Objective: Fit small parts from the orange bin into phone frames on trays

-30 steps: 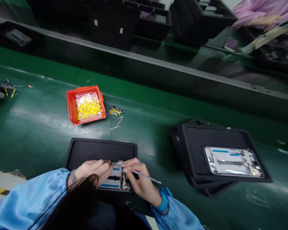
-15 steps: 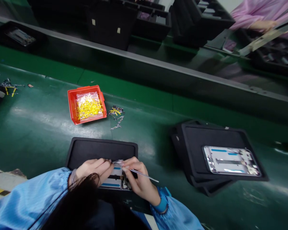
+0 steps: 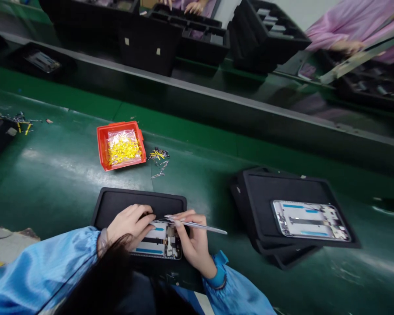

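An opened phone housing (image 3: 154, 251) with blue adhesive strips and exposed circuit parts lies in a black tray (image 3: 127, 199) in front of me. My right hand (image 3: 195, 240) grips metal tweezers (image 3: 206, 226) between thumb and fingers, their tips at the phone's far edge. Across from it, my left hand (image 3: 129, 227) rests over the phone's left part, thumb and fingertips pinched together at that same edge. Whatever lies between those fingertips is too small to make out. Dark hair covers the near left part of the phone and some of my left hand.
A red bin (image 3: 101, 148) holds yellow pieces in a clear bag. Beside it lies a small pile of strips (image 3: 159, 154). To the right, a second phone housing (image 3: 310, 221) sits on stacked black trays (image 3: 259, 192). People in pink sleeves (image 3: 341, 33) work beyond the ledge.
The tweezers have swung to a flatter angle, and their rear end reaches farther right. My left hand has risen slightly along the phone's far edge. The camera view has shifted a little.
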Motion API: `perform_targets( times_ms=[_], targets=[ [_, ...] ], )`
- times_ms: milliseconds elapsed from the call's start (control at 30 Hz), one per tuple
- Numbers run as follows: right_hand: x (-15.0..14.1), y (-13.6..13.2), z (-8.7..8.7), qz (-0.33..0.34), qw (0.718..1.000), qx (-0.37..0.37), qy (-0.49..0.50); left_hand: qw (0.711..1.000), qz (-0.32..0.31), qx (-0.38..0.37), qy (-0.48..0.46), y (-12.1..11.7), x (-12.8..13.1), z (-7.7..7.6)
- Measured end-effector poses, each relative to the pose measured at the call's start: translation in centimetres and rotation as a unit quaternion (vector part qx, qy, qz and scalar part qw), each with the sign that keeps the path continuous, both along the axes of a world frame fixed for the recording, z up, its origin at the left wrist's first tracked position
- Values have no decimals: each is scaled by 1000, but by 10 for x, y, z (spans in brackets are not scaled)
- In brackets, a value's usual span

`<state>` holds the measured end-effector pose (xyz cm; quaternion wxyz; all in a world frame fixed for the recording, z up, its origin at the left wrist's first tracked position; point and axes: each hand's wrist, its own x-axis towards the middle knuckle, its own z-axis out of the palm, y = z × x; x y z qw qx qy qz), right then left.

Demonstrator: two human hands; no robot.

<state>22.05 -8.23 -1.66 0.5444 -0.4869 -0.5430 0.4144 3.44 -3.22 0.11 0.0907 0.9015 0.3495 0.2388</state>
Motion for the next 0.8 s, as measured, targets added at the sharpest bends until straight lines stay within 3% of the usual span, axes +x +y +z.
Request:
perform_targets(
  times_ms=[267, 533, 800],
  targets=[
    [4, 5, 2, -45, 998, 23, 33, 991, -46, 111, 54, -2, -3, 0],
    [8, 6, -1, -58, 997, 20, 38, 998, -34, 18, 40, 1, -6, -7],
    [6, 6, 2, -65, 997, 23, 20, 997, -54, 32, 37, 3, -4, -9]
  ],
)
